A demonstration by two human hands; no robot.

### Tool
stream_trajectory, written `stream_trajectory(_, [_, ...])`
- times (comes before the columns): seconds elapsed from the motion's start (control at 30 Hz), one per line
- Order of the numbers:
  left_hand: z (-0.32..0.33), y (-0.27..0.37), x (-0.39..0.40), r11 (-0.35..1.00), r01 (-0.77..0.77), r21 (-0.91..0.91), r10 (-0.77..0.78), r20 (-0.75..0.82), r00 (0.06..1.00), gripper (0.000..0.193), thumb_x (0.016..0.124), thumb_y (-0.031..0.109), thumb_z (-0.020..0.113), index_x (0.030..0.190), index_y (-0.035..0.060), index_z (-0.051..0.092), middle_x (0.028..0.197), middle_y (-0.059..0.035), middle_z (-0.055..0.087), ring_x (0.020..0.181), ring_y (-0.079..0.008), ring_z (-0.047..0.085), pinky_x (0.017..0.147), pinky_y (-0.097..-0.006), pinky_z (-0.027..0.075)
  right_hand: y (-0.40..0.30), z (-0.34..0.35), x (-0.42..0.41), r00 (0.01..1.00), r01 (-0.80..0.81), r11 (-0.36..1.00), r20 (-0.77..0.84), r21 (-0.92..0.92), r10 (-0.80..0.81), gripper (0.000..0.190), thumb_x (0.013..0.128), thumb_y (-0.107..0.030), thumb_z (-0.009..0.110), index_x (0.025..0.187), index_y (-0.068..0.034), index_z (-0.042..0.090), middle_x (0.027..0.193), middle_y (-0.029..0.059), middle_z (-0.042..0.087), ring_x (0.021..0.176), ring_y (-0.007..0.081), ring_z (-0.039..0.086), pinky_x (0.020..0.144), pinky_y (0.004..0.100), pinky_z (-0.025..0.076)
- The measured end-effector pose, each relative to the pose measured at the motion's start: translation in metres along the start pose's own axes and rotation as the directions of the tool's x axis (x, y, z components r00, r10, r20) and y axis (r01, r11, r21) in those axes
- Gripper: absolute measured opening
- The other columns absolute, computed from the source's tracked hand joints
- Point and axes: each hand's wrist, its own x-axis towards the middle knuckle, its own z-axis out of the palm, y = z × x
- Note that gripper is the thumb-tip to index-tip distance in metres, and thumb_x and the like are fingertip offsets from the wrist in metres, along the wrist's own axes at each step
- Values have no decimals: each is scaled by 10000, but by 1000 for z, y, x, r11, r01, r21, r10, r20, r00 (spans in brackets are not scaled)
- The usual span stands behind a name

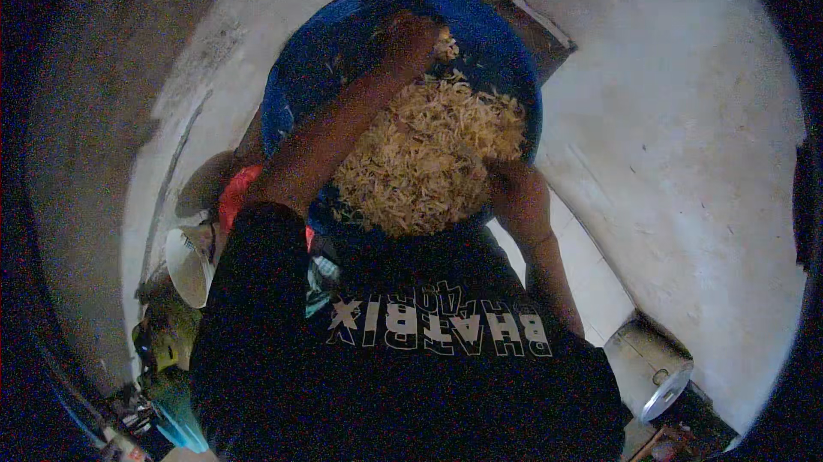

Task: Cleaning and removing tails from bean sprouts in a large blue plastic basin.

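A large blue plastic tub (273, 95) stands before me, holding a heap of pale, thin shreds (424, 166), perhaps a shredded vegetable; dim light leaves the kind unclear. My left hand (415, 34) is over the far part of the tub, beyond the heap, its fingers curled around a small clump of shreds (447, 45). At the heap's right edge, inside the near right side of the tub, is my right hand (508, 173). Its fingers are dark and partly hidden against the shreds, so their grip cannot be made out. A few loose bits cling to the tub's inner wall.
Red cloth or plastic (238, 195) lies by my left forearm. A white bowl-like object (188, 266) and a turquoise item (180, 423) are at the lower left. A cylindrical metal container (649, 359) stands at the lower right. A pale wall (675, 140) runs along the right.
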Motion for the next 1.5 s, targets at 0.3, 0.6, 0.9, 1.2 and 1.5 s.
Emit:
stream_trajectory(0.3, [38, -17, 28, 975, -62, -215, 129, 315, 940, 355, 728, 301, 726, 1022, 106, 684, 1076, -179, 668, 1056, -346, 640, 931, -528, 462, 21, -13, -11, 995, 53, 989, -93, 136, -41, 311, 850, -240, 670, 1129, -103, 689, 954, 178, 690, 830, 356, 673, 717, 435, 540])
stream_trajectory(0.6, [64, -38, 2, 950, 99, -295, 7, 339, 941, 339, 808, 408, 660, 942, 96, 666, 963, -142, 692, 870, -344, 674, 739, -471, 546, 9, -2, -34, 996, -4, 976, -83, 218, 22, 219, 857, -89, 607, 1039, -19, 705, 970, 215, 688, 877, 365, 673, 791, 395, 526])
stream_trajectory(0.9, [45, -74, -32, 43, 505, -862, -16, 505, 863, 386, 792, 370, 796, 1007, 112, 606, 975, -59, 646, 840, -225, 633, 687, -416, 546, 18, 13, -41, 993, 46, 974, -112, 224, -21, 315, 860, -195, 650, 1164, -124, 686, 1009, 181, 691, 881, 362, 677, 774, 427, 549])
stream_trajectory(1.2, [36, -54, -1, 283, 385, -878, -153, 355, 922, 596, 761, 266, 840, 1239, 119, 516, 1072, -84, 621, 897, -206, 628, 719, -407, 570, 30, -1, -10, 990, 1, 983, -136, 183, 24, 308, 813, -169, 662, 1112, -99, 689, 942, 200, 691, 836, 388, 667, 758, 472, 538])
stream_trajectory(1.5, [67, -123, -27, 30, 407, -913, -101, 402, 910, 567, 877, 336, 718, 1286, 2, 512, 1098, -143, 669, 858, -241, 679, 692, -381, 576, -18, 49, 157, 904, 417, 892, 184, -175, -386, 241, 905, -188, 577, 1094, -127, 715, 954, 234, 673, 900, 421, 647, 827, 498, 520])
